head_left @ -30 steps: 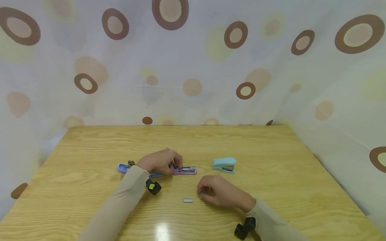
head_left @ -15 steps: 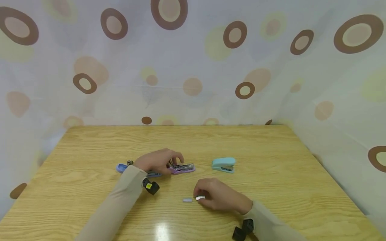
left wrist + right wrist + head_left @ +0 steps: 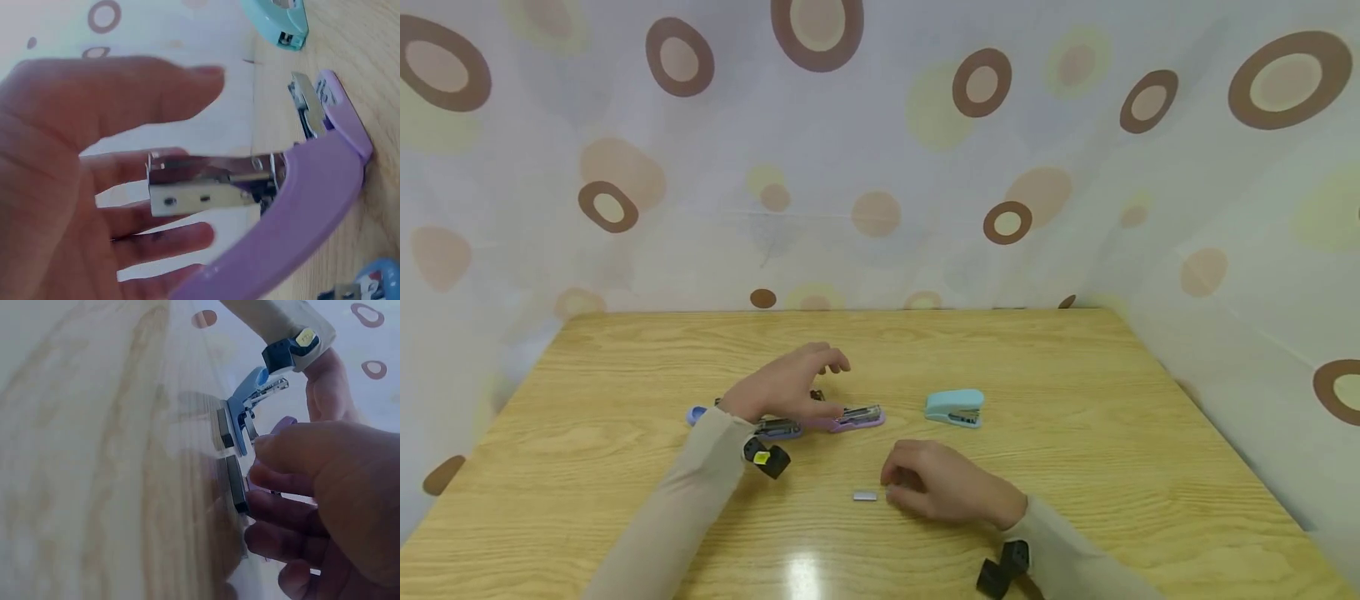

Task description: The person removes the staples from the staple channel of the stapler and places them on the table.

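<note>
Left hand [image 3: 786, 387] higher (fingers [image 3: 165, 244] apart)

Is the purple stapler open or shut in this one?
Open: the left wrist view shows the purple stapler with its cover swung up off its base, metal exposed.

This looks like an indoor desk workspace, shown by the wood-grain table [image 3: 1060, 375], circle-patterned backdrop [image 3: 880, 150] and staplers [image 3: 312, 194].

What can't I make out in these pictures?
Head: the blue stapler, its middle hidden by the left sleeve.
Head: the grey strip, its fine detail too small.
Left wrist: the purple stapler, its raised end cut off by the bottom edge.
Right wrist: the purple stapler, mostly behind the right hand.
</note>
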`<state>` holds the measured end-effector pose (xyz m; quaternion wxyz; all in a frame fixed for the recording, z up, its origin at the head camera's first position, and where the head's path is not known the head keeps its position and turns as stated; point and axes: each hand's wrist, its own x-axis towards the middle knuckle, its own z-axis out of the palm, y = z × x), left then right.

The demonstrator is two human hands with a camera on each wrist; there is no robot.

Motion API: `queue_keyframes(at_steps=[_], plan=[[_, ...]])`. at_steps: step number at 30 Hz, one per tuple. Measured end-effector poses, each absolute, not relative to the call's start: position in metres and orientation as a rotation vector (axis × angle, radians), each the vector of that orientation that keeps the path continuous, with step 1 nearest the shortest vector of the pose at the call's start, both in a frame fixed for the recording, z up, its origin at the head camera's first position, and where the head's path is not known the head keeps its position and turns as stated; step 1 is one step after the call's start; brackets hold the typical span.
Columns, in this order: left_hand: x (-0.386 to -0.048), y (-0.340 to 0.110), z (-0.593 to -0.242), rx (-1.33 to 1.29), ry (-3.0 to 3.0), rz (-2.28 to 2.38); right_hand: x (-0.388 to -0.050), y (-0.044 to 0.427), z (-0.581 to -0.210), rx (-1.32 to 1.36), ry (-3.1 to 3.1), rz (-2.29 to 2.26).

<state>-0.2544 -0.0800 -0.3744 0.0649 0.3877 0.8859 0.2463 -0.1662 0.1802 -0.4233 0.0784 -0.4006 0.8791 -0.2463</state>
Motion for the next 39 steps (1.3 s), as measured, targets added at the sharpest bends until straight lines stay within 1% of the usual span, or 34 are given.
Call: queue_keyframes(at_steps=[7, 12, 17, 22, 26, 30, 34, 39], plan=[[-0.252, -0.062, -0.373, 1.324, 2.943, 0.812, -0.178, 0.193, -0.421, -1.17, 2.838, -0.844], [-0.246, -0.043, -0.371, 1.394, 2.922, 0.856, -0.192, 0.211, -0.416, -1.215, 2.991, -0.992], [-0.241, -0.019, -0.372, 1.378, 2.824, 0.804, -0.205, 0.235, -0.412, -1.118, 3.161, -1.092], [-0.24, 0.013, -0.378, 1.254, 2.701, 0.734, -0.214, 0.267, -0.412, -0.924, 3.265, -1.097], [-0.244, 0.039, -0.382, 1.227, 2.653, 0.646, -0.221, 0.29, -0.411, -0.753, 3.237, -1.089], [-0.25, 0.057, -0.384, 1.226, 2.652, 0.546, -0.225, 0.305, -0.411, -0.646, 3.12, -1.085], [-0.256, 0.067, -0.386, 1.221, 2.656, 0.515, -0.228, 0.314, -0.414, -0.628, 2.941, -1.094], [-0.26, 0.077, -0.386, 1.256, 2.611, 0.527, -0.233, 0.321, -0.422, -0.723, 2.789, -1.076]])
